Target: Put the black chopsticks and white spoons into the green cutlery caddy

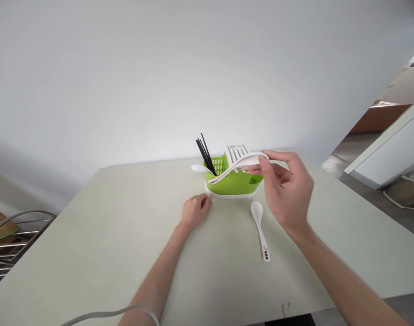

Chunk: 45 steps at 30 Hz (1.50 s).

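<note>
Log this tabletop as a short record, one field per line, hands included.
Right hand: pinches a white spoon by its bowl end, handle pointing left
Left hand: on the table, by the left end of the white base; contact with it unclear
Container: green basket on that base, white slotted piece at its right part
In basket's left part: black chopsticks, tilted; another spoon, bowl sticking out left
Loose on table: third spoon, bowl end toward the basket
</note>
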{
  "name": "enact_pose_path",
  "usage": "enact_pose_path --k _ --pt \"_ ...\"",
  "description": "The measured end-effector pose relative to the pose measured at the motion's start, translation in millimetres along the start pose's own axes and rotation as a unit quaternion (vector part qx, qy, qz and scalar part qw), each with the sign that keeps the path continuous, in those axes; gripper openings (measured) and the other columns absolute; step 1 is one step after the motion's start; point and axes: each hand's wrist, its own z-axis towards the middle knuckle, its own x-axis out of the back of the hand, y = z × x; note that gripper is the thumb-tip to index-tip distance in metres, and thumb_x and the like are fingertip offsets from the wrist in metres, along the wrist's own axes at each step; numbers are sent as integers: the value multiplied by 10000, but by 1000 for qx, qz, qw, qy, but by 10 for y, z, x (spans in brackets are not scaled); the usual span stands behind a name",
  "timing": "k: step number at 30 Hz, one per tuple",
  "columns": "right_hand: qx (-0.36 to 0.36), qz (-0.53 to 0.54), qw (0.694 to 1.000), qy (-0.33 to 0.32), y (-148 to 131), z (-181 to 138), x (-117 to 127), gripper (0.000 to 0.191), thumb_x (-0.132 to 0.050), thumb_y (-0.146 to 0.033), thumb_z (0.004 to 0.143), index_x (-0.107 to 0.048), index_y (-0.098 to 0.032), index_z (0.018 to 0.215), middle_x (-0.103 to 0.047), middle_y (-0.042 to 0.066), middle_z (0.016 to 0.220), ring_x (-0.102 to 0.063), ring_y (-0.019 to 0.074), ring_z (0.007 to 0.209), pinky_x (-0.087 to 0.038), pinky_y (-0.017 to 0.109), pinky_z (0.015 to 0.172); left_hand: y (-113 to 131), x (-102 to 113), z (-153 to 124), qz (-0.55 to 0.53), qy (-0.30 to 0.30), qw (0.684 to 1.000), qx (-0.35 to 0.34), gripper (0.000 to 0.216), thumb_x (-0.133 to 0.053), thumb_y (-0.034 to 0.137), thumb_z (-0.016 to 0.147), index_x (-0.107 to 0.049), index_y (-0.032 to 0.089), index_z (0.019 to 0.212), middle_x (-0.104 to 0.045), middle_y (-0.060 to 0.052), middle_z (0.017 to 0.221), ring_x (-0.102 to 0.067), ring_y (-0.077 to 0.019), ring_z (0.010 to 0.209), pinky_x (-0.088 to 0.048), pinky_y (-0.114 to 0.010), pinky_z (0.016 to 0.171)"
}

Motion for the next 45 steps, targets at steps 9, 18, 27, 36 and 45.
enact_pose_path --k 9,18,27,36,45 --pt "136 -56 989 1 36 76 -154 158 -532 -290 1081 -678 -241 1120 -702 64 1055 -766 176 864 -666 331 718 3 5 -2 3 -3 1000 -1 368 -438 384 1018 -631 225 747 -709 -42 769 -568 -176 663 -324 -291 640" --pt "168 -158 971 -69 137 -114 -308 175 -531 -196 1067 -687 -268 1094 -727 54 1028 -732 168 908 -567 261 654 0 -4 -5 -6 0 1000 -3 362 -450 384 1015 -627 228 740 -724 -35 779 -572 -174 660 -322 -290 636" --pt "173 -218 955 -102 207 -282 -469 136 -561 -171 1039 -672 -220 978 -717 35 1041 -661 89 686 -358 237 503 -8 -16 -2 -8 6 1000 -11 361 -445 383 1002 -572 221 706 -663 -16 710 -490 -158 612 -285 -296 616" --pt "100 -218 960 -144 299 -333 -760 111 -547 -188 998 -653 -205 1025 -673 62 1091 -643 124 710 -331 248 497 -21 -20 5 2 15 1000 -20 355 -433 365 987 -505 217 672 -601 -11 665 -462 -156 597 -261 -293 605" --pt "64 -209 957 -190 320 -320 -879 215 -515 -202 1000 -647 -215 1169 -633 74 1142 -658 154 802 -383 258 549 -10 -22 11 2 10 1000 -18 316 -434 327 960 -516 215 676 -615 -16 680 -464 -154 599 -264 -293 603"
